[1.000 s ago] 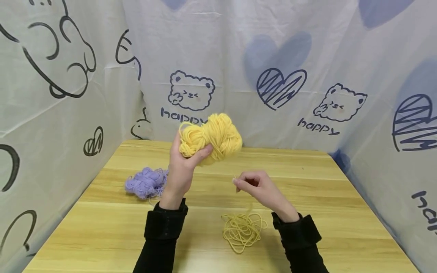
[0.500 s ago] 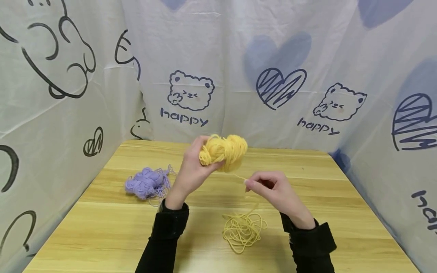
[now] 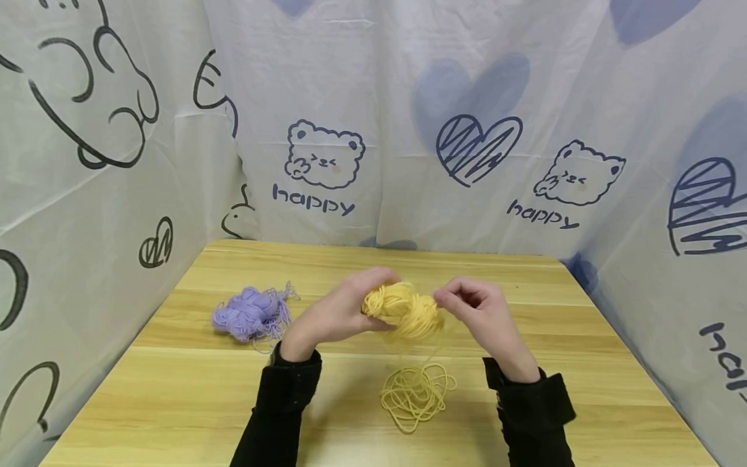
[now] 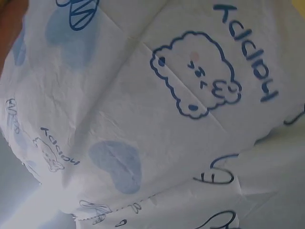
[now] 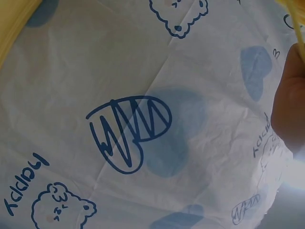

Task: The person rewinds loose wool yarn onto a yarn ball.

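L hand (image 3: 335, 316) grips yellow skein (image 3: 403, 310), now lowered (was raised) over loose coil (image 3: 415, 392); R hand (image 3: 481, 311) pinches strand at skein; unwinding continues.

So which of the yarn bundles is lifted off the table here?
The yellow yarn skein, gripped by the left hand. The purple yarn skein and loose yellow yarn coil lie on the wooden table.

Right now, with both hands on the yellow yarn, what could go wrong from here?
The loose yellow strand pile lies in overlapping loops right under the yellow skein; more strand dropped on it could tangle. The left hand grips the skein at one end only, so pulls by the right hand might loosen its wraps. The purple yarn has stray ends that the left sleeve could snag.
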Tool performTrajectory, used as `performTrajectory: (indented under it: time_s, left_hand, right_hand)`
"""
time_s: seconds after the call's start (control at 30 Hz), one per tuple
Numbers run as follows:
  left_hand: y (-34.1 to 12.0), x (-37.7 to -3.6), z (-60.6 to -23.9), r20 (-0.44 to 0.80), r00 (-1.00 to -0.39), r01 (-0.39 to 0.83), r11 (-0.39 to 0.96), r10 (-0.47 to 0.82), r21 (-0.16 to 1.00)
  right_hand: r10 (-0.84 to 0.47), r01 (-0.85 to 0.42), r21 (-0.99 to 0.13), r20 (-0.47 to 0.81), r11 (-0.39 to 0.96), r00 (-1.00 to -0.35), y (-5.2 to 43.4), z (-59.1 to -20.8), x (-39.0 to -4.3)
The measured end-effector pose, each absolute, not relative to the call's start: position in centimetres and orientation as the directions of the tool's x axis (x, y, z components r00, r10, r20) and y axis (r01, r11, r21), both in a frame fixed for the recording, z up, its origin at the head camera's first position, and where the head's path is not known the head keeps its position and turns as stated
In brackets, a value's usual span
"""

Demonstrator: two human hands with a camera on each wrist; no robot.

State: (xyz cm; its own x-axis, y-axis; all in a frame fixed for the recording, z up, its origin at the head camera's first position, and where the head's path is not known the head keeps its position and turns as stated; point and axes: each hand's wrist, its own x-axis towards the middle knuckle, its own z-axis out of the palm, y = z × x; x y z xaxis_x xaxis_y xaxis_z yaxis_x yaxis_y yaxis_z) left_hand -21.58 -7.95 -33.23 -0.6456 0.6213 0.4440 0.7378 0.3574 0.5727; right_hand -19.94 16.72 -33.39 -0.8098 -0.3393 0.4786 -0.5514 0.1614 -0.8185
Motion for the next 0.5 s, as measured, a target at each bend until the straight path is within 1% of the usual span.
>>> performTrajectory:
  time_s: [0.07,0.17,0.3,0.4,0.47,0.5]
  left_hand:
    - [-8.1,-21.5,-33.2,0.430,-0.631,0.732,0.313,0.645,0.605]
    - [-8.3,-21.4,-33.0,0.432,-0.613,0.716,0.233,0.662,0.658]
    - [-8.6,-21.1,-32.6,0.455,-0.603,0.675,0.115,0.655,0.729]
    - [-8.8,-20.9,-32.4,0.472,-0.620,0.629,0.037,0.627,0.776]
    - [-8.8,-20.7,-32.3,0.471,-0.650,0.585,-0.004,0.596,0.811]
    - [-8.9,-20.6,-32.2,0.470,-0.668,0.564,-0.021,0.577,0.826]
  right_hand:
    - [-0.302,-0.522,-0.832,0.457,0.190,-0.837,16.7,-33.7,-20.3]
    - [-0.281,-0.490,-0.848,0.429,0.202,-0.858,16.5,-34.2,-21.0]
    - [-0.343,-0.456,-0.883,0.398,0.107,-0.851,16.0,-35.1,-21.8]
    - [-0.388,-0.450,-0.889,0.386,0.086,-0.837,15.6,-35.9,-22.2]
    - [-0.397,-0.475,-0.871,0.394,0.127,-0.829,15.3,-36.3,-22.4]
    - [-0.396,-0.490,-0.855,0.396,0.171,-0.828,15.1,-36.4,-22.4]
